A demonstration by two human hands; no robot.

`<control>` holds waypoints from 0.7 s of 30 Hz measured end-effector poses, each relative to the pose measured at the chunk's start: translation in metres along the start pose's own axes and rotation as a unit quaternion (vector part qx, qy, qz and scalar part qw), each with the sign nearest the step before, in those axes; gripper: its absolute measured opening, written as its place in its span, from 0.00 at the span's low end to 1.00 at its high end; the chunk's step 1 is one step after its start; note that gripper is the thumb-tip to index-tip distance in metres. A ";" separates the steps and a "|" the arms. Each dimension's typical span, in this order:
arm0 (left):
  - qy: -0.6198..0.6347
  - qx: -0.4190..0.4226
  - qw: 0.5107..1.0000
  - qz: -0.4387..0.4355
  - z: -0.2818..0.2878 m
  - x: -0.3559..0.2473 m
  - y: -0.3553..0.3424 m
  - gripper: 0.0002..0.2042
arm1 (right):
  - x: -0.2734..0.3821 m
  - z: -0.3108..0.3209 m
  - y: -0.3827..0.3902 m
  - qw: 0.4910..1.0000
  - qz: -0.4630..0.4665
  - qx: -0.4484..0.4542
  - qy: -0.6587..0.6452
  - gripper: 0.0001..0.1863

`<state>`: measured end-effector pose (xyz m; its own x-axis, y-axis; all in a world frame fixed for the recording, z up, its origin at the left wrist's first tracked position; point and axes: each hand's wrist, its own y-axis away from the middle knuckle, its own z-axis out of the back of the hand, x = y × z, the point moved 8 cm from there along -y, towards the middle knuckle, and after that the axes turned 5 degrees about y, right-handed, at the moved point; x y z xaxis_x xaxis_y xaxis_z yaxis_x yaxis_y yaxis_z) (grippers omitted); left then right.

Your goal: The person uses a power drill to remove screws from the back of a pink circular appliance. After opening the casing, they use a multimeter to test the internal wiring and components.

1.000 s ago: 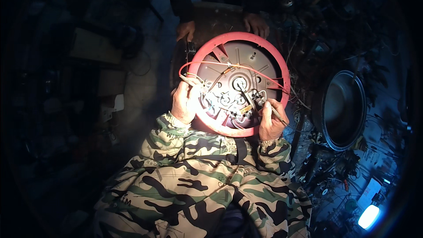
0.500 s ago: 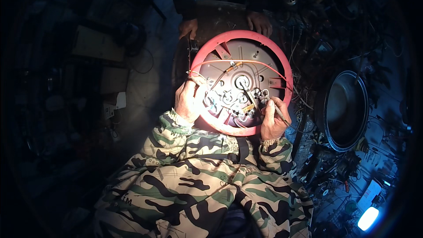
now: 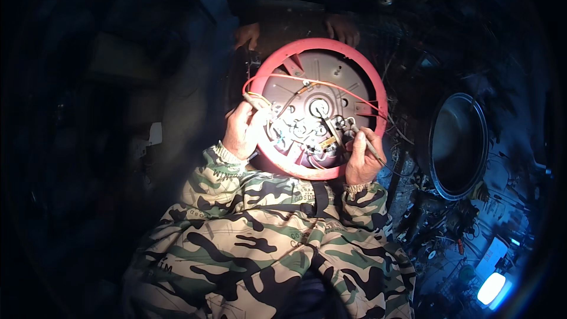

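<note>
In front of my lap is the round base of an appliance, with a pink-red rim (image 3: 319,45) and a grey metal plate (image 3: 325,71) inside it. Wires and small terminals crowd the plate's lower half. My left hand (image 3: 237,133) pinches a pen-shaped test probe (image 3: 254,101) at the rim's left side; a red lead (image 3: 295,77) arcs from there over the plate. At the lower right, my right hand (image 3: 365,165) grips a second, greyish test probe (image 3: 373,149) with a dark lead. Its tip points toward the terminals; glare hides whether either tip touches.
Another person's two hands (image 3: 248,35) rest beyond the base, on the far side of a dark surface. To the right stands a round metal pot (image 3: 458,147) among tangled wires and parts. A bright lamp (image 3: 492,288) glows at the lower right. The left side is very dark.
The whole view has shifted slightly, moving the base a little left and up. My left hand has drawn a bit outward, and its probe shows more plainly. Both hands keep their holds.
</note>
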<state>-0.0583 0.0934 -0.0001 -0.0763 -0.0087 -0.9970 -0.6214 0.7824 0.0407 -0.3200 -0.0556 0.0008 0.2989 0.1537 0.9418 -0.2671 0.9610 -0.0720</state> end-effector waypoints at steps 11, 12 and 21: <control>-0.158 0.054 0.985 -0.037 0.037 -0.074 0.016 0.10 | 0.016 -0.003 0.008 0.986 -0.039 0.095 -0.133 0.09; -0.175 0.072 0.979 -0.070 0.027 -0.079 0.025 0.09 | 0.036 -0.009 0.017 0.984 -0.023 0.112 -0.140 0.08; -0.134 0.205 0.962 -0.121 -0.066 -0.057 0.096 0.10 | 0.059 -0.037 0.070 0.895 -0.179 0.386 -0.137 0.11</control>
<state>-0.1646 0.1279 0.0649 0.2708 -0.1039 -0.9570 -0.2312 0.9580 -0.1694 -0.2873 0.0292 0.0395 0.2838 -0.2951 0.9123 -0.7839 0.4765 0.3980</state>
